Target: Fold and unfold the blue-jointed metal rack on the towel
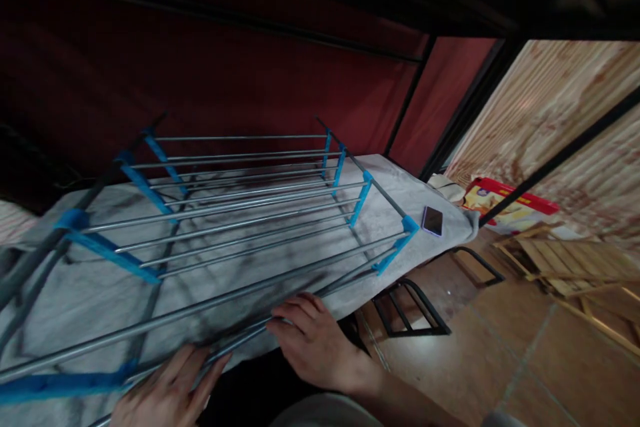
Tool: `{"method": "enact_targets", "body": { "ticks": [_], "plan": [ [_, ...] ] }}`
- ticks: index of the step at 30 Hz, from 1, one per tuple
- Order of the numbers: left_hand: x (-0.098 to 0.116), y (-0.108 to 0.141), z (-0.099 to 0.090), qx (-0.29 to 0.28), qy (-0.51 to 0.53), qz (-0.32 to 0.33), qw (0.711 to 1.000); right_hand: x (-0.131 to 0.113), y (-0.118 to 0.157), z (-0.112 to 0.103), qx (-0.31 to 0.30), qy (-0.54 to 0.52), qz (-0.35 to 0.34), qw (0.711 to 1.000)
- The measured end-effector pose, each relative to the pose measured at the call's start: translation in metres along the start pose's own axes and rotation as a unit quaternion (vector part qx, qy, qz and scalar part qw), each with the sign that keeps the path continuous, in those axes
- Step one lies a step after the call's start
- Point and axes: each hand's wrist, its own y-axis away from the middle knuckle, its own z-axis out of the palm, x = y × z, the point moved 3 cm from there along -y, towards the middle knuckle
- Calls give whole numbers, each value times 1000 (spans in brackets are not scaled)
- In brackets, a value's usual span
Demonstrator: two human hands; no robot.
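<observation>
A rack of grey metal tubes (240, 203) joined by blue plastic brackets (113, 252) lies on the table before me; it looks like a shoe rack. My left hand (163, 390) is closed around a thin metal tube (240, 340) at the rack's near edge, its thumb towards my body. Farther right, my right hand (313, 340) grips the same tube, fingers curled over it. Part of the tube is hidden under both hands. A longer tube (200, 310) runs just beyond my fingers, ending near a blue bracket (395, 250) at the right.
Grey cloth (395, 180) covers the table, and a phone (433, 221) lies near its right end. Black metal chair frames (415, 310) stand beside the table. On the floor at right are wooden slatted furniture (575, 267) and a red-yellow box (510, 203). A dark red wall (250, 87) rises behind.
</observation>
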Motion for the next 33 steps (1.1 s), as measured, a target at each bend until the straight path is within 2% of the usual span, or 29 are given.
{"method": "enact_targets", "body": {
  "ticks": [2, 3, 6, 9, 12, 14, 15, 18, 19, 21, 25, 30, 33],
  "plan": [
    [14, -16, -17, 24, -48, 47, 997, 6, -4, 9, -26, 85, -17, 996],
    [21, -24, -25, 32, -58, 46, 997, 9, -5, 12, -39, 113, -16, 993],
    [30, -38, -44, 48, -57, -54, 996, 18, -7, 14, -62, 154, -18, 986],
    [34, -27, -56, 95, -33, -100, 990, 21, -9, 10, -65, 166, -39, 983],
    [28, 3, -66, 185, -37, -177, 966, 21, -10, 7, -61, 172, -56, 982],
    [16, 24, -75, 267, -40, -265, 926, 21, -10, 7, -62, 171, -63, 981],
    [7, 33, -79, 305, -33, -321, 896, 21, -11, 7, -62, 172, -65, 981],
    [-27, 48, -85, 376, 70, -489, 784, 22, -15, 6, -57, 175, -66, 981],
    [-39, 48, -85, 381, 123, -526, 751, 23, -17, 5, -54, 175, -66, 981],
    [-60, 44, -81, 369, 211, -561, 711, 24, -19, 4, -52, 175, -68, 981],
    [-83, 31, -66, 334, 267, -574, 698, 26, -21, 5, -42, 175, -73, 981],
    [-88, 18, -48, 315, 368, -571, 662, 26, -22, 5, -39, 174, -66, 982],
    [-90, 12, -46, 314, 417, -541, 660, 26, -24, 4, -37, 178, -63, 981]
  ]
}}
